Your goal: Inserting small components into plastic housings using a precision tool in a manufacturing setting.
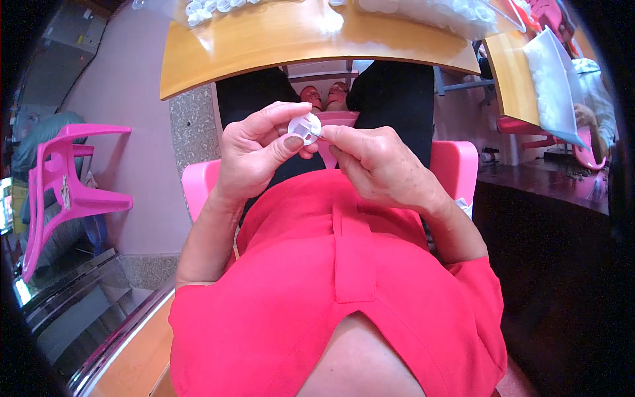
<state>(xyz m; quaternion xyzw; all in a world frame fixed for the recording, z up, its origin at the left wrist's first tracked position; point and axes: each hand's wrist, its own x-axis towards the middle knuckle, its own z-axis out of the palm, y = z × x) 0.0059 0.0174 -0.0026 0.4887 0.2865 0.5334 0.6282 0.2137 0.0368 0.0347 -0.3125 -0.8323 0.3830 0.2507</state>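
In the middle of the frame, a little above centre, the left hand [254, 153] grips a small white round plastic part [305, 127] between thumb and fingers, which hide its lower edge. The right hand [376, 164] pinches something very thin at the part's right side, too small to make out. At the top, the wooden surface [264, 46] carries more white pieces [205, 9], cut off by the frame edge.

At the centre of the frame I see my left hand [254, 155] pinching a small white round plastic part [305, 126] between thumb and fingers, while my right hand [377, 165] meets it from the right with fingertips on its edge. Across the top runs a wooden surface [264, 46] with more white parts [205, 10]. A pink plastic chair [63, 192] lies tipped at the left.
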